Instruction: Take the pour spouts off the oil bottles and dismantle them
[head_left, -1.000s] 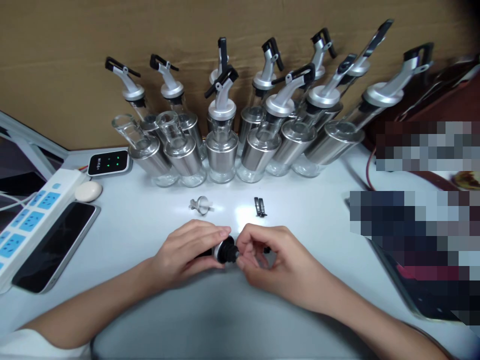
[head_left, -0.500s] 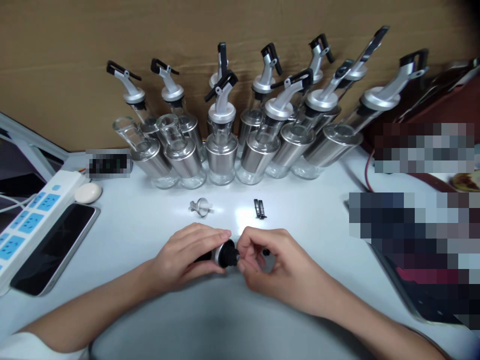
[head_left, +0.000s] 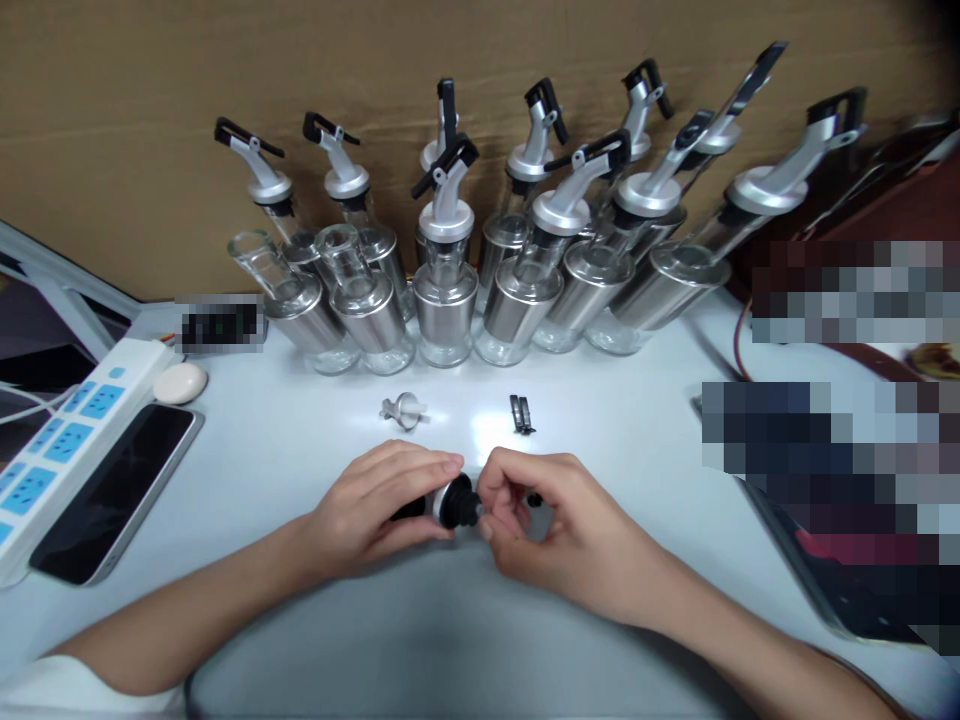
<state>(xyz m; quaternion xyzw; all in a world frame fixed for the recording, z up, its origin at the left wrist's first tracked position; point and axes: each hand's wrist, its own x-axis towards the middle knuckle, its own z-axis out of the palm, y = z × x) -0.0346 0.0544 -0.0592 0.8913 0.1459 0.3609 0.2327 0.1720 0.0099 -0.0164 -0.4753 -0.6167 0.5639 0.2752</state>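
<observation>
My left hand [head_left: 401,495] is wrapped around a bottle pourer [head_left: 456,503], its black ribbed stopper end pointing right and its silver collar showing past my fingers. The rest of the pourer is mostly hidden under the hand. Thumb and index finger of my right hand [head_left: 536,510] are pinched right at the stopper's tip; whatever they hold is too small or hidden to make out. A small black piece [head_left: 534,498] shows behind the right fingers. Beyond my hands lie a loose silver pourer part [head_left: 405,410] and two small black levers [head_left: 520,413].
Several glass bottles with steel sleeves [head_left: 446,305] stand in rows at the back, most with pourers fitted; two front-left bottles [head_left: 364,310] have bare necks. At left are a power strip [head_left: 75,440], a phone [head_left: 120,495] and a whitish oval object [head_left: 180,383]. A dark tablet-like device [head_left: 825,590] lies right.
The view has shifted slightly. My right fingertips have drawn back a little from the stopper's tip; the left hand keeps its hold on the pourer.
</observation>
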